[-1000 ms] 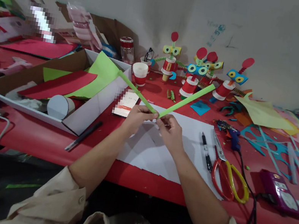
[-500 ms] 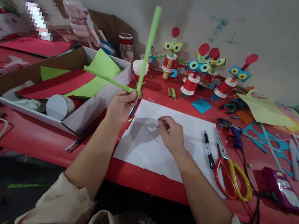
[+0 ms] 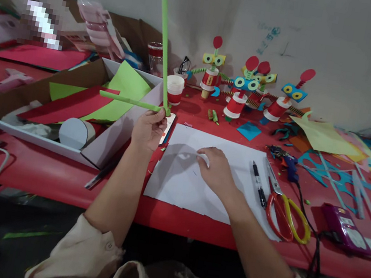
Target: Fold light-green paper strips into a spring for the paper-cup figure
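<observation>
Two light green paper strips (image 3: 166, 44) meet at one end in a corner, pinched between the thumb and fingers of my left hand (image 3: 147, 130). One strip stands up; the other points left over the box. Beneath that hand a phone (image 3: 168, 129) is partly hidden. My right hand (image 3: 217, 171) hovers above a white paper sheet (image 3: 173, 187), its fingers curved with a gap to the thumb and nothing visible in them. To its right lie a black pen (image 3: 259, 184) and scissors (image 3: 279, 215) with red and yellow handles.
A white box (image 3: 115, 131) with coloured paper and a roll is on the left. Cup figures (image 3: 236, 106) and stacked paper cups (image 3: 174, 90) stand near the wall. A glue gun (image 3: 287, 162), blue stencil (image 3: 336, 177) and purple device (image 3: 345, 229) lie right.
My right hand has let go of the green strips and drawn back over the sheet. My left hand has carried them left, turning the long strip upright.
</observation>
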`<state>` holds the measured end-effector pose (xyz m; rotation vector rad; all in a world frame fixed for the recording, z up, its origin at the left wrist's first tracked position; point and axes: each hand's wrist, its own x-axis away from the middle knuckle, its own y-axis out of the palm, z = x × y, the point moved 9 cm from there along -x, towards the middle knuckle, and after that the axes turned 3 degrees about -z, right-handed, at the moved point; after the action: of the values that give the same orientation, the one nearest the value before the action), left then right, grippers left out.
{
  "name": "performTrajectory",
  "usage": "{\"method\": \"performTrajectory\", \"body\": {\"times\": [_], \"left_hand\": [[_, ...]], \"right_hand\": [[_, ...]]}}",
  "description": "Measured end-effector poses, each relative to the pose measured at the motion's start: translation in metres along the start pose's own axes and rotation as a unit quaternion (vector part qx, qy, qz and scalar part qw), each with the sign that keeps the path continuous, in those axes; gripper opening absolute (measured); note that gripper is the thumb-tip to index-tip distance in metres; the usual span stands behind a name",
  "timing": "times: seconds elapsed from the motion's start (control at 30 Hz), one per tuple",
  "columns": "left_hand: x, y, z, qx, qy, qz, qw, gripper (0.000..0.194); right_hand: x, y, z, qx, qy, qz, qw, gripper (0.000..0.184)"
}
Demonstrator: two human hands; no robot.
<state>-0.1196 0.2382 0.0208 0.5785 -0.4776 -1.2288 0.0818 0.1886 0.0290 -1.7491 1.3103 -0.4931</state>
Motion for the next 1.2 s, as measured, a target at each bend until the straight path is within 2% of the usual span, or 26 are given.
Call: {"method": "performTrajectory", "body": {"times": [0.1,0.2,0.27,0.4,0.47,0.53,0.6,0.7,0.87,1.03,1.2], "left_hand": [[0.002,0.001,0.000,-0.002,0.000,0.005,1.000,0.020],[0.004,0.005,-0.002,0.001,-0.006,0.006,1.000,0.018],[0.005,0.008,-0.005,0.006,-0.011,0.004,1.000,0.020],[0.007,0.017,-0.017,-0.008,-0.025,-0.025,0.999,0.017],[0.009,0.020,-0.024,-0.026,-0.035,-0.036,0.998,0.015],[0.011,0.021,-0.034,-0.079,-0.061,-0.050,0.994,0.015],[0.014,0.023,-0.045,-0.167,-0.100,-0.071,0.978,0.016],[0.019,0.027,-0.055,-0.268,-0.141,-0.112,0.947,0.017],[0.028,0.038,-0.060,-0.330,-0.144,-0.167,0.918,0.012],[0.039,0.045,-0.075,-0.369,-0.175,-0.210,0.888,0.005],[0.055,0.063,-0.082,-0.361,-0.183,-0.280,0.871,0.008]], "right_hand": [[0.030,-0.004,-0.009,0.099,0.024,0.013,0.995,0.028],[0.070,-0.008,-0.021,0.106,-0.023,0.026,0.994,0.030],[0.095,-0.020,-0.016,0.111,-0.039,0.055,0.992,0.026],[0.133,-0.070,0.031,0.186,0.043,0.161,0.968,0.024],[0.147,-0.090,0.061,0.242,0.102,0.178,0.948,0.025],[0.158,-0.101,0.085,0.294,0.151,0.180,0.927,0.028],[0.163,-0.102,0.098,0.320,0.164,0.177,0.916,0.030],[0.164,-0.093,0.100,0.315,0.146,0.183,0.920,0.032],[0.163,-0.087,0.094,0.313,0.093,0.204,0.923,0.034],[0.167,-0.096,0.107,0.341,0.104,0.202,0.912,0.040],[0.164,-0.095,0.103,0.380,0.110,0.187,0.899,0.045]]}}
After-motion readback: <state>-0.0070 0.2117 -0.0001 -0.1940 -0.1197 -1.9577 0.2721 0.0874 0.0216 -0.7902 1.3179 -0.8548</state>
